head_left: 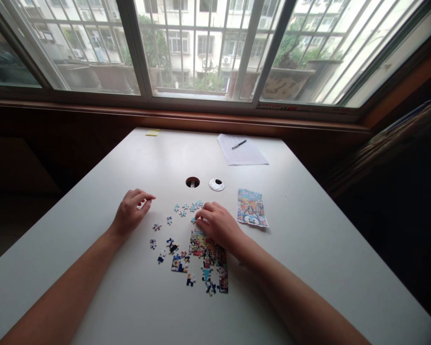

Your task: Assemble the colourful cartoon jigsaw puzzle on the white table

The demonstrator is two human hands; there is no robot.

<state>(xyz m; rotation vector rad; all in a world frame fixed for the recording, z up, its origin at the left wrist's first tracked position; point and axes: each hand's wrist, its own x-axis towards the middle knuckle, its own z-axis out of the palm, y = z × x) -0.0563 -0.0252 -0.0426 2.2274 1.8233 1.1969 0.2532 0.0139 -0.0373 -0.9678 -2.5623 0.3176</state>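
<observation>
A partly joined jigsaw puzzle (pixel 197 243) with a colourful crowded picture lies on the white table. My right hand (pixel 217 223) is over its top edge, fingertips pinched on a light blue puzzle piece (pixel 193 220); part of the puzzle is hidden under the palm. Left of the loose pieces, my left hand (pixel 131 213) hovers with its index finger stretched out and thumb apart, nothing visible in it. Several pale blue pieces (pixel 184 209) lie between the hands. Darker loose pieces (pixel 171 246) and a small joined cluster (pixel 180 262) lie left of the puzzle.
A creased picture sheet (pixel 252 208) lies right of my right hand. Farther back are a round table hole (pixel 192 182), its metal cover ring (pixel 216 184), and paper (pixel 242 153) with a pen (pixel 239 144) on it. Yellow tape (pixel 153 132) marks the far edge below the window.
</observation>
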